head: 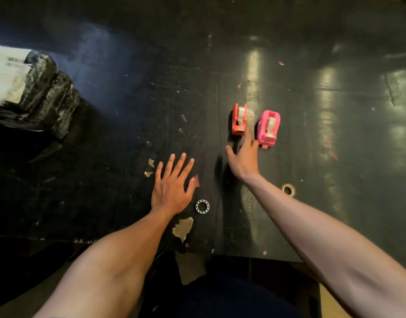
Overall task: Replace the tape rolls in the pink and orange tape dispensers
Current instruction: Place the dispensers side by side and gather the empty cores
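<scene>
An orange tape dispenser [239, 119] and a pink tape dispenser [268, 128] stand side by side on the black table [128, 111], each with a clear tape roll in it. My right hand [243, 157] reaches between them, fingers apart, its fingertips by the orange dispenser's near end and close to the pink one; it holds nothing. My left hand [172, 184] lies flat on the table with spread fingers, to the left and nearer me. A white perforated ring [202, 206] lies just right of my left wrist. A brownish tape core [288, 189] lies right of my right forearm.
A bundle wrapped in black plastic with a white end [30, 90] sits at the left edge. The table's surface is worn, with peeled patches [183, 228] near the front edge [243, 255]. Small scraps dot the surface.
</scene>
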A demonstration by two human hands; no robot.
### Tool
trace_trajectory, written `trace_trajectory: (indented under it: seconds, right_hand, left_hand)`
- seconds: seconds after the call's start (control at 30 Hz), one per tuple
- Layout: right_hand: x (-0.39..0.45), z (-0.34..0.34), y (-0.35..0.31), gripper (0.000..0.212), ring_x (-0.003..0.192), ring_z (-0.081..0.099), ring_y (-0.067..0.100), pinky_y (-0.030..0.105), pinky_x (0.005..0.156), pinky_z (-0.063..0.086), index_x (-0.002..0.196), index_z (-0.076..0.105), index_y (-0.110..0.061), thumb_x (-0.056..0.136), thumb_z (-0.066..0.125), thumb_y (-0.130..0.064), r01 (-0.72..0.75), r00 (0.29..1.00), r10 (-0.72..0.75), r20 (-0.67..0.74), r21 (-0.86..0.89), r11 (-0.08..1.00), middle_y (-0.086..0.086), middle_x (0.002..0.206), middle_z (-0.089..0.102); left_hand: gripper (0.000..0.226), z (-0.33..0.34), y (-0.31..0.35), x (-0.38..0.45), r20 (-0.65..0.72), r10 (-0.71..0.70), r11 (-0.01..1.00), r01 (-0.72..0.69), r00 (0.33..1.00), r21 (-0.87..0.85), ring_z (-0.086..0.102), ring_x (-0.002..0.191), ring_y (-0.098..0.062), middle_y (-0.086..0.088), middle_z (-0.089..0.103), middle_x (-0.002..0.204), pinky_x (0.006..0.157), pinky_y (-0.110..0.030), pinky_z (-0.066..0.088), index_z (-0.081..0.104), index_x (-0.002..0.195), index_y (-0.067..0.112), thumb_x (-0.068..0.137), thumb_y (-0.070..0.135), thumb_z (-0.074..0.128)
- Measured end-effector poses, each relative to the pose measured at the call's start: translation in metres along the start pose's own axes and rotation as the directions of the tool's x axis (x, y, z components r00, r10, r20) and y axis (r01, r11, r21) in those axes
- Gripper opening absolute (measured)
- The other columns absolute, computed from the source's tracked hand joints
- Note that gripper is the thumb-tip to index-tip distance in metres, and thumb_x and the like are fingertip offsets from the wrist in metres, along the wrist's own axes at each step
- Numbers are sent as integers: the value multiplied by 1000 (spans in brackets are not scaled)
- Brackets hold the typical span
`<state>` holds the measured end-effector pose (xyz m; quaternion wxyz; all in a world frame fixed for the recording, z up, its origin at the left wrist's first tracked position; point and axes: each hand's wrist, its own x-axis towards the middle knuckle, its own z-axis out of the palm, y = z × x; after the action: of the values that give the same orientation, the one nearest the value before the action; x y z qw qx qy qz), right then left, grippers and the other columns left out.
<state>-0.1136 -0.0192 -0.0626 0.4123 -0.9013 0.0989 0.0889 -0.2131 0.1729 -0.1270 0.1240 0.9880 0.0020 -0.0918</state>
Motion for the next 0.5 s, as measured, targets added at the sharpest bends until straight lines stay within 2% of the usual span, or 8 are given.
trace_trajectory:
  seconds: [0.07, 0.13, 0.23, 0.3, 0.37, 0.43, 0.5]
  right_hand:
    - [-27, -7, 17, 70, 132, 42, 37, 41, 111, 33, 153, 30, -17, 90, 63, -22, 63, 998, -61, 17, -139, 988, 19, 140, 43]
    - [-48, -23, 38, 64, 129, 42, 36, 50, 108, 35, 148, 39, -22, 88, 62, -26, 88, 994, -103, -20, -376, 923, 15, 137, 47]
    - [-70, -50, 77, 66, 135, 33, 36, 54, 109, 31, 145, 42, -25, 83, 64, -31, -11, 985, -87, -150, -552, 834, 15, 146, 41]
    - [-81, -65, 101, 70, 139, 27, 39, 57, 110, 29, 148, 36, -27, 84, 62, -34, -113, 981, 0, -195, -571, 813, 16, 154, 31]
    - [-88, -73, 119, 66, 141, 25, 41, 58, 110, 28, 151, 33, -29, 90, 57, -34, -167, 980, 79, -185, -530, 831, 16, 158, 26]
    - [-94, -71, 129, 56, 135, 32, 43, 58, 106, 34, 148, 41, -27, 94, 55, -26, -100, 988, 23, -154, -516, 851, 18, 154, 35]
    - [-96, -64, 131, 47, 122, 44, 45, 56, 97, 42, 139, 55, -22, 93, 57, -14, 25, 987, -104, -125, -515, 857, 22, 141, 49]
  left_hand:
    - [60, -1, -1, -1, -27, 9, 998, -11, 1000, -68, 4, 158, -20, 6, 12, 170, 127, -51, 4, 23, 158, 34, 101, 52, 30]
    - [59, -4, -4, -4, -65, 27, 984, -38, 998, -174, 11, 157, -19, 3, 24, 168, 127, -51, 4, 37, 154, 31, 99, 52, 32]
    - [65, -14, -9, -16, -34, 174, 946, -176, 984, -272, 18, 154, -21, -4, 31, 163, 127, -53, 5, 45, 150, 29, 94, 62, 35]
    - [73, -20, -8, -29, 55, 326, 912, -298, 944, -282, 17, 150, -19, -4, 30, 159, 127, -54, 5, 40, 152, 31, 90, 71, 41]
    - [78, -17, -5, -41, 130, 439, 889, -408, 889, -210, 15, 150, -17, 0, 29, 158, 127, -49, 0, 36, 154, 34, 87, 73, 47]
    - [69, -10, -2, -49, 107, 494, 868, -481, 863, -124, 24, 149, -17, 3, 37, 156, 127, -48, 7, 39, 152, 36, 90, 65, 51]
    - [57, -5, 1, -52, 1, 486, 867, -482, 874, -128, 39, 141, -17, 3, 51, 146, 125, -51, 22, 48, 147, 33, 93, 49, 57]
